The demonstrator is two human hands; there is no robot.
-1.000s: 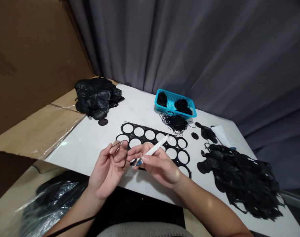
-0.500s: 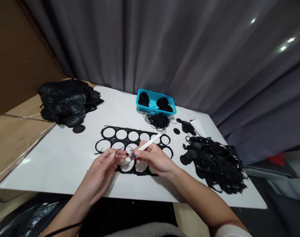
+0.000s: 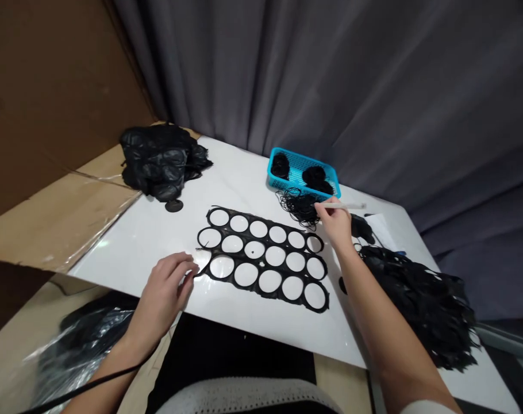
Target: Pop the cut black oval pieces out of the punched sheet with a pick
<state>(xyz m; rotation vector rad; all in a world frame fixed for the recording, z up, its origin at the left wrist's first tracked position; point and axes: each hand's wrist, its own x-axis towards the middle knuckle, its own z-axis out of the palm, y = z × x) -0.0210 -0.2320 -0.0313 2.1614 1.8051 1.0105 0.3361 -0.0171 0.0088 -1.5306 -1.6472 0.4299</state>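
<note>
A black sheet with rows of round holes point(image 3: 261, 262) lies flat on the white table. At its lower left corner my left hand point(image 3: 169, 287) has curled fingers pinching the edge. My right hand point(image 3: 337, 227) is closed on a slim white pen-like tool point(image 3: 347, 205), whose working end is hidden by the fingers. Those fingers are at the right side of a tangled pile of thin black rings point(image 3: 300, 207), touching or just above it. Whether they also hold a ring I cannot make out.
Behind the ring pile stands a blue basket point(image 3: 272, 183) with black bundles. A heap of black sheets point(image 3: 158, 164) lies at the back left, beside a black disc point(image 3: 174, 205). Black scraps point(image 3: 420, 305) cover the right side, near white paper point(image 3: 380, 230). A grey curtain point(image 3: 330, 86) hangs behind.
My hands have parted. The right moved with the white tool to the ring pile; the left went down to the sheet's left corner. The thin ring between them is gone from there. The view shifted.
</note>
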